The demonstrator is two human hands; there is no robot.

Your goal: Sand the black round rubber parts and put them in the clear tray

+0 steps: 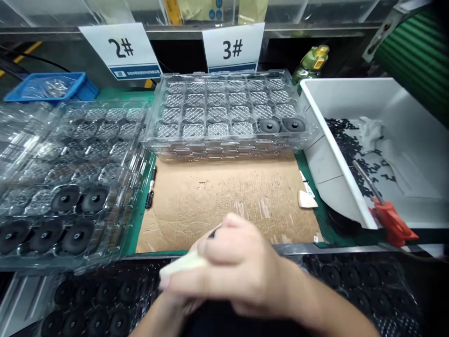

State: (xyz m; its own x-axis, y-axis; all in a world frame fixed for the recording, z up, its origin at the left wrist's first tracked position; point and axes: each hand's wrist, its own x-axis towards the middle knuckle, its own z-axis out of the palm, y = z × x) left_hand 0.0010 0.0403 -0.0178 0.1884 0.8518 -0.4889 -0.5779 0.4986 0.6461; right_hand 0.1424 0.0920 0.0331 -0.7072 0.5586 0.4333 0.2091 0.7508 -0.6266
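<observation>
My right hand (238, 267) is closed on a pale, wedge-shaped piece (184, 263), perhaps foam, in front of the cardboard's near edge. Below and behind it is my left hand (175, 304), mostly covered, its fingers apparently curled. A small dark bit (213, 233) shows between the hands; what it belongs to is hidden. Both hands are somewhat blurred. Another pale wedge (307, 200) lies at the right side of the cardboard sheet (224, 187).
Stacked clear trays (224, 145) stand behind the cardboard, two black discs in the top one. More clear trays (115, 224) with several black discs lie left. At right, a white bin (336, 173) holds small black parts; a red-handled screwdriver (393, 222) rests on its rim.
</observation>
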